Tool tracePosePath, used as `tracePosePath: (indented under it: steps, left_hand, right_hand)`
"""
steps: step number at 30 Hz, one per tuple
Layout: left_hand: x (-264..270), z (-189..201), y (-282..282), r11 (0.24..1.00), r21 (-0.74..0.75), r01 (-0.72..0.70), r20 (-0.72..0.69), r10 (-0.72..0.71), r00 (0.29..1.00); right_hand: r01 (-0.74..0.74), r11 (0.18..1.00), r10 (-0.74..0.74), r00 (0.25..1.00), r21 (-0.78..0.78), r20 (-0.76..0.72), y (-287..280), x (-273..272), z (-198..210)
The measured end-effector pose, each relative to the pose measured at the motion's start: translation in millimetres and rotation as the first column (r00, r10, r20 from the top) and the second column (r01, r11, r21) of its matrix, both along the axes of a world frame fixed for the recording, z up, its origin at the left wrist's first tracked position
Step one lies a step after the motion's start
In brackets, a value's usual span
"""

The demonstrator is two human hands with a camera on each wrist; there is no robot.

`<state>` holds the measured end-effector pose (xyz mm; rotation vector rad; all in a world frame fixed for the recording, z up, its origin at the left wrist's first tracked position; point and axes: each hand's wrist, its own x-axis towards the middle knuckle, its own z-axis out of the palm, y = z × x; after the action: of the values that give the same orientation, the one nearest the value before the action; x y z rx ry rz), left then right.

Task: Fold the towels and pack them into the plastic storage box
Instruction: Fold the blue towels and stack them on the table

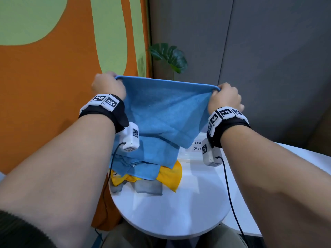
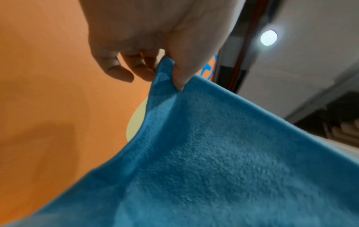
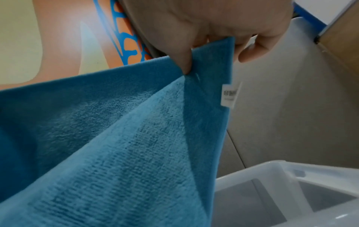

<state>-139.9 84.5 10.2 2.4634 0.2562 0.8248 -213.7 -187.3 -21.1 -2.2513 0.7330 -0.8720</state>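
The left hand (image 1: 107, 86) pinches one top corner of a blue towel (image 1: 166, 111) between thumb and fingers, and the right hand (image 1: 226, 97) pinches the other top corner the same way. Between them the towel's upper edge is stretched out in the air above the far side of a round white desk (image 1: 172, 208). A small white label (image 3: 230, 95) is sewn into the towel's edge just below the right hand. The cloth hangs down from both hands, and its lower part drapes onto a loose pile on the desk's far left, where a yellow towel (image 1: 172, 178) and a grey towel (image 1: 148, 188) show beneath. The clear plastic storage box (image 3: 291, 192) stands below the right hand, on the far right of the desk.
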Motion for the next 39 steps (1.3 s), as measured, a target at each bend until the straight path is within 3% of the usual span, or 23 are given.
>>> tracePosePath:
  steps: [4,7,9,13,17,26,33,36,39]
  left_hand:
    - [-14,10,-10,0.966,-0.249,0.069,0.062,-0.056,0.997]
    - [-25,18,-20,0.822,-0.534,0.197,0.143,-0.142,0.979]
    - [-33,20,-24,0.718,-0.648,0.254,0.203,-0.158,0.966]
    - [-40,26,-25,0.69,-0.618,0.376,0.356,-0.181,0.917]
    - [-51,30,-21,0.682,-0.609,0.405,0.476,-0.095,0.874]
    - [-115,34,-32,0.726,-0.51,0.461,0.649,-0.026,0.76]
    - [-134,54,-30,0.762,-0.455,0.461,0.755,0.056,0.653]
    - [-131,53,-29,0.777,-0.449,0.442,0.732,0.036,0.68]
    - [-119,34,-26,0.76,-0.498,0.417,0.625,-0.018,0.781]
  right_hand:
    - [0.042,0.998,-0.047,0.993,0.051,0.112,-3,-7,7]
    - [0.045,0.993,-0.065,0.978,0.107,0.196,-3,-12,17]
    - [0.035,0.981,-0.089,0.954,0.191,0.285,0,-16,25]
    - [0.015,0.929,-0.197,0.865,0.37,0.461,6,-28,49]
    - [-0.006,0.912,-0.255,0.775,0.41,0.578,9,-48,65]
    - [0.017,0.935,-0.279,0.653,0.355,0.704,12,-85,70]
    - [0.079,0.961,-0.263,0.553,0.265,0.79,15,-108,91]
    - [0.11,0.968,-0.248,0.572,0.226,0.782,13,-108,91]
    - [0.089,0.978,-0.198,0.68,0.188,0.706,5,-101,75]
